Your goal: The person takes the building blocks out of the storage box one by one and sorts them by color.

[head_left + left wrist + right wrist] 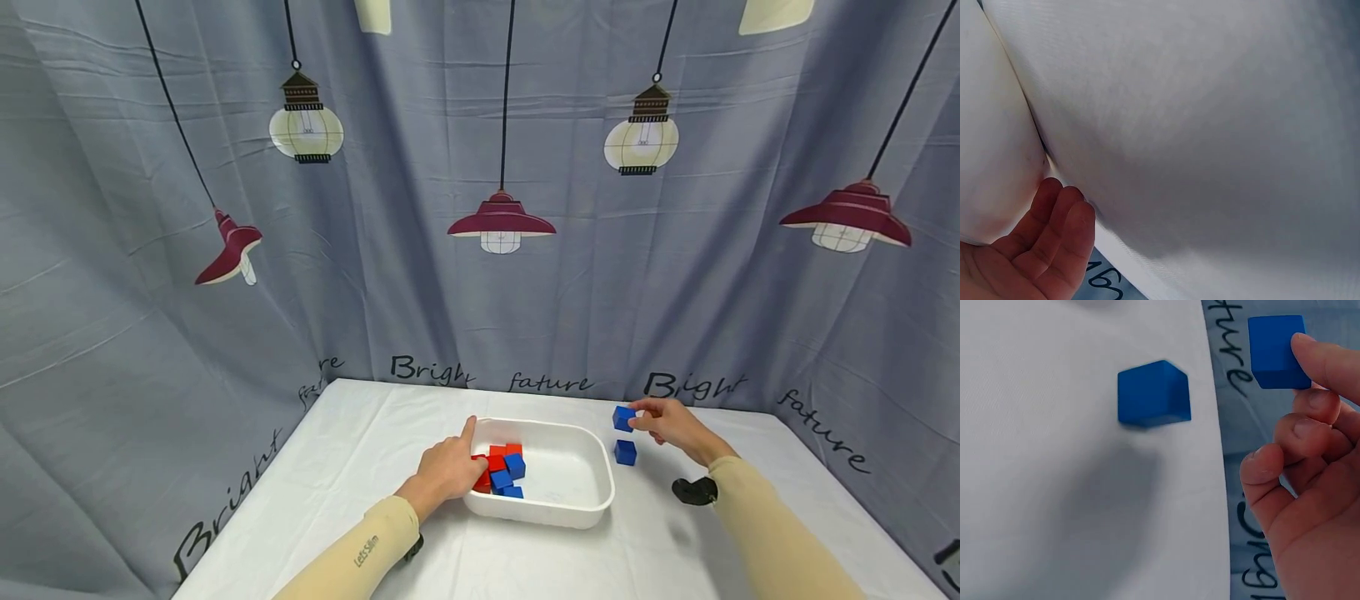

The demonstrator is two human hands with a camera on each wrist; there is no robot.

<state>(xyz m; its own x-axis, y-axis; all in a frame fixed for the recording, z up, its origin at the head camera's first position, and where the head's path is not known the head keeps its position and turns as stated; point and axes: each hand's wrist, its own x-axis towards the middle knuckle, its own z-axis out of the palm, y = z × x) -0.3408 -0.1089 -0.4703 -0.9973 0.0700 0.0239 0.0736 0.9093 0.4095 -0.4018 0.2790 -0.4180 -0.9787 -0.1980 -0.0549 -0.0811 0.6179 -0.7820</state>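
Note:
Between thumb and fingers, my right hand [675,429] pinches a blue cube [623,418]. The right wrist view shows this held cube [1275,351] near the thumb tip, with the other fingers curled below it. A second blue cube [1152,395] rests on the white cloth, right of the bin. At the left end of a white plastic bin [562,467], my left hand [446,468] grips the wall, thumb on the inner side. Its fingers [1079,234] bend against the outer wall in the left wrist view. Red cubes [497,462] and blue cubes [514,466] lie inside the bin's left part, partly hidden by this hand.
A white cloth [540,558] covers the table. Behind and around it hangs a grey-blue curtain [405,275] printed with lamps and lettering. A dark wrist device [694,491] sits at the right cuff.

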